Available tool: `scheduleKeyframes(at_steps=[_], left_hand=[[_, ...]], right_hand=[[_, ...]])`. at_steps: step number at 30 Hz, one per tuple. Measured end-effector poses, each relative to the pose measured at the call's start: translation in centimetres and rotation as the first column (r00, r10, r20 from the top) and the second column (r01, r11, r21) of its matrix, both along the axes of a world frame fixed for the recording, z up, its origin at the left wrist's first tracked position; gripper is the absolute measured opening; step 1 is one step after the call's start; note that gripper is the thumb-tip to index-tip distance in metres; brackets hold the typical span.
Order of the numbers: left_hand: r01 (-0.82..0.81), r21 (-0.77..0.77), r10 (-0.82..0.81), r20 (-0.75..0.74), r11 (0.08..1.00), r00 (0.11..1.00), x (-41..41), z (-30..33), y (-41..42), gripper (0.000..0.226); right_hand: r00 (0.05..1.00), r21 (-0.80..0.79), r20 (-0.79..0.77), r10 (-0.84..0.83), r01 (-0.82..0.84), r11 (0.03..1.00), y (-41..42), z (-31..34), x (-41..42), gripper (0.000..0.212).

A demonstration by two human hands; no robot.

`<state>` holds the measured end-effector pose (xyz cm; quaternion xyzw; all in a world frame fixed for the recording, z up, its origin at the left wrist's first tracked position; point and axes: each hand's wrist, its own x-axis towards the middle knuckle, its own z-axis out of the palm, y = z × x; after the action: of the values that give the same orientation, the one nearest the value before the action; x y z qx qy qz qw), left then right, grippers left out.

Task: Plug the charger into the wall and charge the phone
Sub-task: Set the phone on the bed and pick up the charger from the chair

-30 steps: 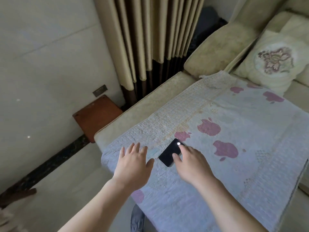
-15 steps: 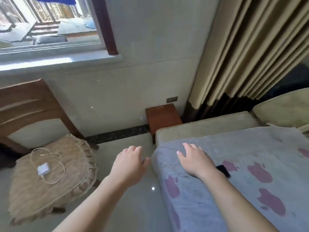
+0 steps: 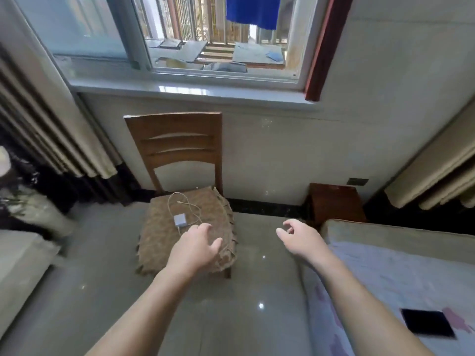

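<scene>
A white charger [image 3: 179, 220] with its looped white cable [image 3: 185, 204] lies on the brown cushion of a wooden chair [image 3: 177, 142] under the window. My left hand [image 3: 195, 249] hovers open just in front of the charger, fingers spread, holding nothing. My right hand [image 3: 299, 237] is open over the floor between the chair and the bed, also empty. The black phone [image 3: 426, 326] lies flat on the bed's light blanket [image 3: 385, 278] at the lower right. A dark wall socket [image 3: 357, 181] sits low on the wall at the right.
A small reddish wooden stool [image 3: 334, 201] stands against the wall below the socket, beside the bed. Curtains [image 3: 51, 124] hang at the left and right. The glossy grey floor [image 3: 231, 317] lies between chair and bed. A window [image 3: 205, 42] is above the chair.
My view has swung left from the bed to the chair. Both hands left the phone on the blanket and moved toward the chair; the left hand now nears the charger.
</scene>
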<state>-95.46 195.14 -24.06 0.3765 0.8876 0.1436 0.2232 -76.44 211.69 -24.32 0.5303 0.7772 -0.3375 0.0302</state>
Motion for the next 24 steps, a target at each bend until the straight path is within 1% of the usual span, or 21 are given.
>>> scheduleKeyframes(at_steps=[4,8,11,14,17,20,24], left_hand=[[-0.075,0.049,0.075,0.008,0.996,0.997,-4.8,0.4,-4.5,0.053],[-0.122,0.041,0.122,0.001,0.992,0.993,-9.3,0.0,-7.1,0.052],[-0.171,0.064,0.168,0.039,0.983,0.985,-11.9,-0.7,-7.8,0.049],[-0.203,0.053,0.199,0.079,0.978,0.977,-14.3,-2.0,-7.6,0.055],[-0.221,0.016,0.219,0.086,0.975,0.972,-16.9,-4.1,-6.6,0.056],[-0.211,-0.026,0.212,0.066,0.977,0.975,-19.8,-6.6,-4.8,0.054],[-0.147,-0.095,0.147,-0.009,0.985,0.989,-23.8,-10.5,-1.5,0.051]], right_hand=[[0.998,-0.01,-0.053,0.032,-0.033,0.999,-4.0,0.1,-6.5,0.049],[0.99,0.017,-0.042,0.138,-0.137,0.99,-6.4,-0.3,-12.1,0.053],[0.985,0.003,-0.024,0.172,-0.172,0.985,-6.9,-1.2,-15.5,0.052],[0.978,-0.003,-0.02,0.21,-0.21,0.978,-6.6,-2.9,-18.9,0.053],[0.967,-0.01,-0.012,0.253,-0.253,0.967,-5.7,-5.3,-22.6,0.054],[0.951,0.002,0.027,0.309,-0.309,0.951,-4.2,-8.1,-26.4,0.055],[0.9,0.053,0.121,0.42,-0.428,0.902,-1.7,-12.0,-31.0,0.05]])
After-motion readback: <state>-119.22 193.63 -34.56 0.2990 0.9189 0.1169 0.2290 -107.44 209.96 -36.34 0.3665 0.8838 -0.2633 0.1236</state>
